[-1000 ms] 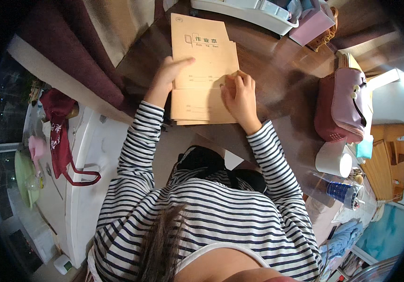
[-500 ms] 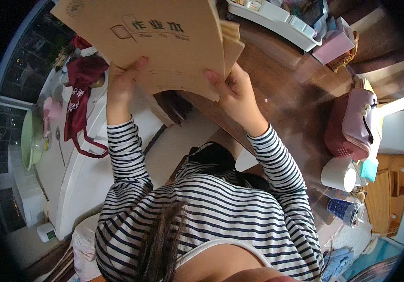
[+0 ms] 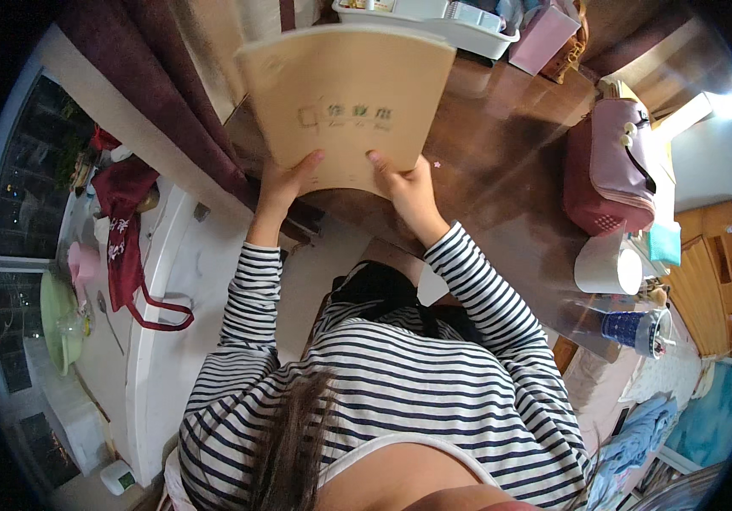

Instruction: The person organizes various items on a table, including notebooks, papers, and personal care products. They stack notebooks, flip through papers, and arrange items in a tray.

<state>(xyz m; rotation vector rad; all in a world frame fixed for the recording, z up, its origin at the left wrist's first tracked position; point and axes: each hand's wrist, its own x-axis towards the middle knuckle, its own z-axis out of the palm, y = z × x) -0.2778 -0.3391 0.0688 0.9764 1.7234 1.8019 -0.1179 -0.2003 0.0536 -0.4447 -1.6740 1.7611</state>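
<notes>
A stack of tan paper-covered exercise books point(image 3: 349, 81) is held up in front of me, its printed cover facing me and slightly blurred. My left hand point(image 3: 285, 180) grips the lower left edge, thumb on the cover and fingers hidden behind. Likewise, my right hand point(image 3: 406, 186) pinches the lower right edge with its thumb on top. The edges of the stack look fairly even, and it stands above the near edge of the brown wooden table point(image 3: 502, 170).
On the table's right side are a pink bag point(image 3: 611, 170), a white paper roll point(image 3: 606, 266) and a blue patterned cup point(image 3: 634, 330). A white tray point(image 3: 426, 25) and a pink box point(image 3: 543, 41) stand at the back. Left, a maroon cloth bag point(image 3: 125, 234) hangs over a white ledge.
The stack has moved right and tipped more upright in both hands. Loose books that stuck out at its right side now sit in line. My view has shifted too.
</notes>
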